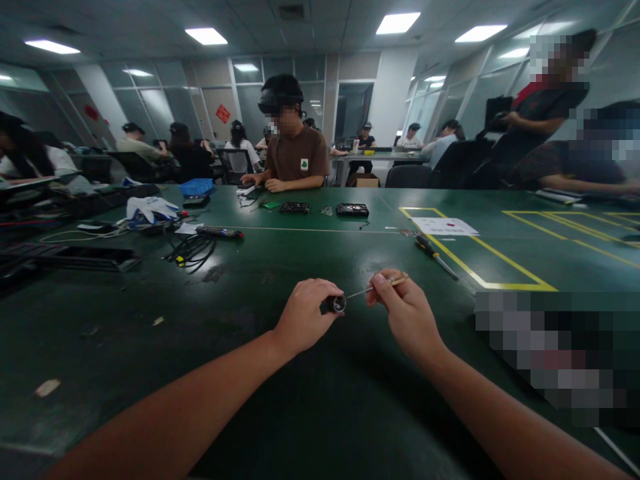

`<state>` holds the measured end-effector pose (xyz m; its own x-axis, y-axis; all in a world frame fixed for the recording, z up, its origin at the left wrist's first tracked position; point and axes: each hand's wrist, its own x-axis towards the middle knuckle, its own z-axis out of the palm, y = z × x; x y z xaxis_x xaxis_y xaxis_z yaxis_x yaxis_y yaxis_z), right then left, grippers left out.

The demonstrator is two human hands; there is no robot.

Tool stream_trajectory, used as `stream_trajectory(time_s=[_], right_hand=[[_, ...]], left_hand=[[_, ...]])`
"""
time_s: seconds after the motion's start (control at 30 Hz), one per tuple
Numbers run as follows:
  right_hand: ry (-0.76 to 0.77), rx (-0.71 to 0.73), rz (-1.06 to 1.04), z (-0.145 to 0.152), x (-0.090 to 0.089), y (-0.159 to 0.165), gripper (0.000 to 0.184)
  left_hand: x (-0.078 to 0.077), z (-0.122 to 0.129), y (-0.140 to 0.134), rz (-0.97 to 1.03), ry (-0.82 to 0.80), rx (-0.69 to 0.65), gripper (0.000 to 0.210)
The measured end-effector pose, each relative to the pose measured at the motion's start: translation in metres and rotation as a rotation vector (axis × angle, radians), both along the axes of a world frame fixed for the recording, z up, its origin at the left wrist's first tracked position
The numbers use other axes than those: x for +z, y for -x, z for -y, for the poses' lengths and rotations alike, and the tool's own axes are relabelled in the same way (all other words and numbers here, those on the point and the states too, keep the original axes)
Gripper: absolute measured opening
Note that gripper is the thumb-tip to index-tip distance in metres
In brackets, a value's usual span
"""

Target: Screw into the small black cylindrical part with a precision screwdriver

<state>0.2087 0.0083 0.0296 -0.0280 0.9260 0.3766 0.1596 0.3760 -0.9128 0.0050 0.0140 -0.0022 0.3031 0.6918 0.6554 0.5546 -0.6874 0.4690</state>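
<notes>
In my left hand (307, 313) is a small black round part (339, 305), its shiny circular end turned toward me. My fingers wrap round it and hide most of its body. My right hand (405, 303) pinches a thin metal-shafted tool (359, 293) with a yellowish rear end. The tool's shaft points left and its tip is at or very near the round part; contact is too small to make out. Both hands are above the green table (280, 413). Beyond my right hand lies a yellow-and-black screwdriver (436, 255).
At the left are coiled black cables (193, 250), white-and-blue gloves (150, 209) and a blue basket (196, 187). Black devices (353, 210) lie toward the far edge, where a person (295, 150) works. A paper sheet (444, 226) lies by yellow tape; a pixelated area covers the right.
</notes>
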Motion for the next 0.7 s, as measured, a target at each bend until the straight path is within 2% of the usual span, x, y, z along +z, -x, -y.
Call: stream_trajectory(time_s=[0.2,0.4,0.7], right_hand=[[0.021,-0.006,0.054,0.0029,0.0058,0.0029,0.024],[-0.012,-0.016,0.096,0.0035,0.0089,0.0018,0.027],[-0.013,0.051,0.013,0.0019,0.0062,-0.0013,0.026]], left_hand=[[0.0006,0.0009,0.0010,0.002,0.130,-0.021,0.033],[-0.0015,-0.0001,0.0008,0.020,0.142,-0.049,0.038],[0.0004,-0.0005,0.0025,0.045,0.117,-0.061,0.040]])
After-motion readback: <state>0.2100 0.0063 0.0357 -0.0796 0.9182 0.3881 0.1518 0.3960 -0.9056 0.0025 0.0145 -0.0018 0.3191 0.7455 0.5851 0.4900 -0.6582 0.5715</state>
